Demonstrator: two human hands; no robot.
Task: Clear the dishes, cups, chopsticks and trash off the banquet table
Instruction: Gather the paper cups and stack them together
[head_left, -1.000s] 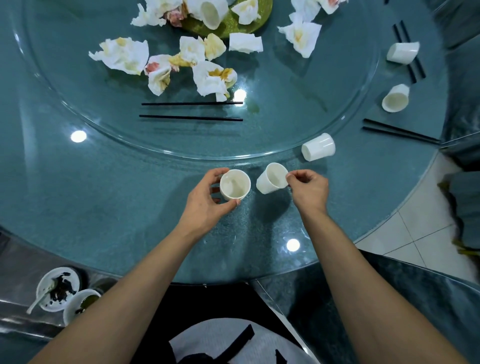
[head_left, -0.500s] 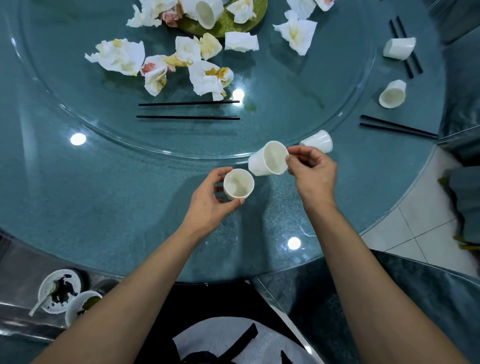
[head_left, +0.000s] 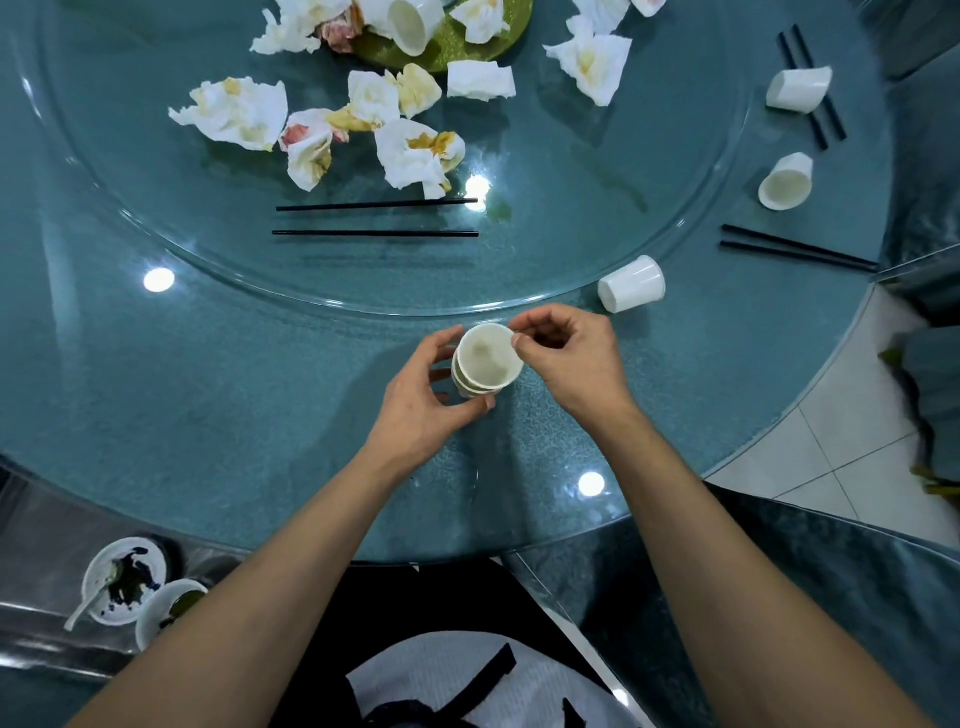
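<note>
Your left hand (head_left: 426, 410) curls its fingers around a short stack of white cups (head_left: 485, 364), thumb on the near side and fingers on the far side, holding it over the near part of the blue glass desk (head_left: 234, 395). Your right hand (head_left: 571, 364) pinches the rim of the top cup between thumb and forefinger. Just beyond your right hand a white cup (head_left: 631, 285) lies on its side at the edge of the glass turntable (head_left: 597, 171). On the turntable lie two black chopsticks (head_left: 374, 218), parallel and slightly apart, with stained crumpled napkins (head_left: 311, 124) behind them. At the right, two more tipped cups (head_left: 785, 182) and two pairs of chopsticks (head_left: 795, 249) lie on the desk.
</note>
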